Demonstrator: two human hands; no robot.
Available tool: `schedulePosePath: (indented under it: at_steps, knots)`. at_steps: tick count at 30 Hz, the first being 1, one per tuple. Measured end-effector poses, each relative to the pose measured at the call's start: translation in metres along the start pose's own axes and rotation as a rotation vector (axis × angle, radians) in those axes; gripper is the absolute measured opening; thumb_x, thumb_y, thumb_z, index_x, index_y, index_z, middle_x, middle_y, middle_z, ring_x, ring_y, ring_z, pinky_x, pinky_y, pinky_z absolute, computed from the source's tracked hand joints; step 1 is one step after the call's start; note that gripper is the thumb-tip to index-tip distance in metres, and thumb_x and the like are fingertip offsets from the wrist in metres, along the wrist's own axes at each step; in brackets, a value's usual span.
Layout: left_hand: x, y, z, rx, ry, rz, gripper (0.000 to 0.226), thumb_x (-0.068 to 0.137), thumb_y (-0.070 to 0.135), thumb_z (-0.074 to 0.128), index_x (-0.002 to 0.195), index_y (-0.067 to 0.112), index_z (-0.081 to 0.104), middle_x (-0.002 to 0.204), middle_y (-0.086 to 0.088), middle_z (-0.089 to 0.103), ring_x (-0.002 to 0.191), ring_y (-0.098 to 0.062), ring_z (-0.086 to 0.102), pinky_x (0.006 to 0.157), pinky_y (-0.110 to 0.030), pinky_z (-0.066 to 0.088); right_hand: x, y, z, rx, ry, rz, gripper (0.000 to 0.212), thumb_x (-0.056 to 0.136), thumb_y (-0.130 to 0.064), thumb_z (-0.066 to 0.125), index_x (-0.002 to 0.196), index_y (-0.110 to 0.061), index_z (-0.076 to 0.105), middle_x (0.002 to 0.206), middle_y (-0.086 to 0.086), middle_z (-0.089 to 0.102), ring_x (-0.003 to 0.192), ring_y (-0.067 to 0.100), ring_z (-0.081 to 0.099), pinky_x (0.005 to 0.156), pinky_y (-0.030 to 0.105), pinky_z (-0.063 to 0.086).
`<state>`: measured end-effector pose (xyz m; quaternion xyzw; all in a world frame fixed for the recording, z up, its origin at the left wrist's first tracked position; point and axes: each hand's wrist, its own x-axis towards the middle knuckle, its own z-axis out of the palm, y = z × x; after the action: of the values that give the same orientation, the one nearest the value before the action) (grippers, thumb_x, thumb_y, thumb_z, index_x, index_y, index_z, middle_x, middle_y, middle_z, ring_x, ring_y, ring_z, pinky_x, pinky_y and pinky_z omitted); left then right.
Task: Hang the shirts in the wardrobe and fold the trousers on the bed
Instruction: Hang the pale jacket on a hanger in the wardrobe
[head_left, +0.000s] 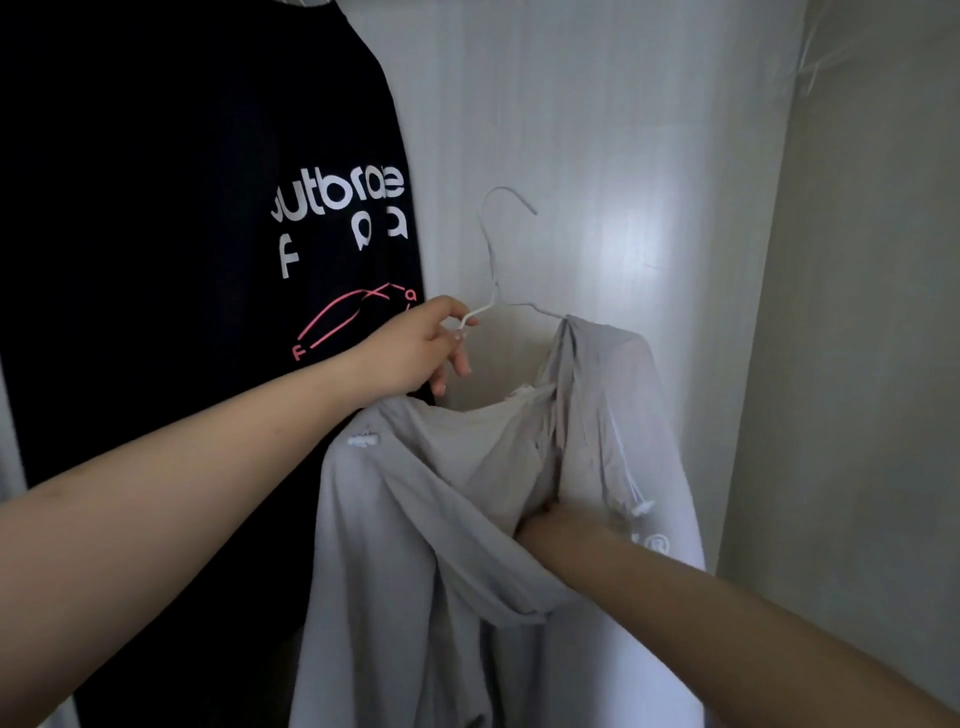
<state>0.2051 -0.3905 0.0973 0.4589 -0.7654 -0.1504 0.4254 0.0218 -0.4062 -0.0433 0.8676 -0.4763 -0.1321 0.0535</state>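
Note:
A light grey hooded shirt (447, 519) with white drawcord ends hangs half on a white wire hanger (493, 270) inside the wardrobe. My left hand (415, 348) pinches the hanger's left arm just below the hook. My right hand (540, 525) reaches into the shirt's neck opening and is mostly hidden by the fabric, so its grip cannot be seen. The hanger's right arm is under the shirt's shoulder; the left arm is bare. The hook points up and is not on any rail.
A black T-shirt (182, 234) with white and pink print hangs at the left, close beside my left forearm. The wardrobe's pale back wall (623, 182) is behind the hanger and a side wall (857, 312) stands at the right.

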Motion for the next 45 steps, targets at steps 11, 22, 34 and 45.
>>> schedulePosePath:
  at_steps: [11, 22, 34, 45]
  knots:
    - [0.001, -0.022, -0.004, -0.026, -0.006, -0.225, 0.020, 0.099, 0.011, 0.040, 0.111, 0.019, 0.054, 0.073, 0.002, 0.067, 0.038, -0.003, 0.044, 0.035, -0.016, 0.029, -0.012, 0.077, -0.014, 0.120, -0.068, 0.140, 0.059, 0.090, -0.057, 0.035, 0.145, -0.041, 0.024, 0.148, 0.005, 0.038, 0.130, 0.028, 0.040, 0.105, 0.042, 0.035]
    - [0.028, 0.022, 0.017, -1.064, 0.093, -0.406, 0.028, 0.098, 0.000, 0.034, 0.083, 0.008, 0.056, 0.064, 0.002, 0.048, 0.038, -0.003, 0.043, 0.038, -0.013, 0.033, -0.063, 0.038, -0.129, 0.890, 0.660, -0.099, 0.036, 0.094, -0.047, 0.046, 0.092, -0.020, 0.069, 0.089, -0.005, 0.070, 0.079, 0.007, 0.067, 0.078, 0.029, 0.053]
    - [0.087, 0.093, 0.012, -1.070, 0.040, -0.080, 0.009, 0.094, 0.014, 0.058, 0.091, 0.018, 0.051, 0.081, 0.014, 0.074, 0.076, -0.002, 0.068, 0.089, -0.030, 0.048, -0.095, 0.043, -0.186, 1.256, 0.674, -0.122, 0.015, 0.085, -0.012, 0.051, 0.096, -0.012, 0.062, 0.088, 0.011, 0.056, 0.081, 0.024, 0.050, 0.072, 0.038, 0.036]
    - [0.092, 0.120, -0.078, -0.688, 0.226, 0.046, 0.026, 0.094, 0.033, 0.057, 0.103, 0.010, 0.065, 0.102, -0.003, 0.073, 0.086, -0.011, 0.069, 0.077, -0.026, 0.054, -0.072, 0.026, -0.281, 1.433, 0.787, -0.420, 0.030, 0.088, 0.001, 0.046, 0.078, -0.011, 0.071, 0.082, 0.012, 0.069, 0.070, 0.018, 0.065, 0.066, 0.024, 0.051]
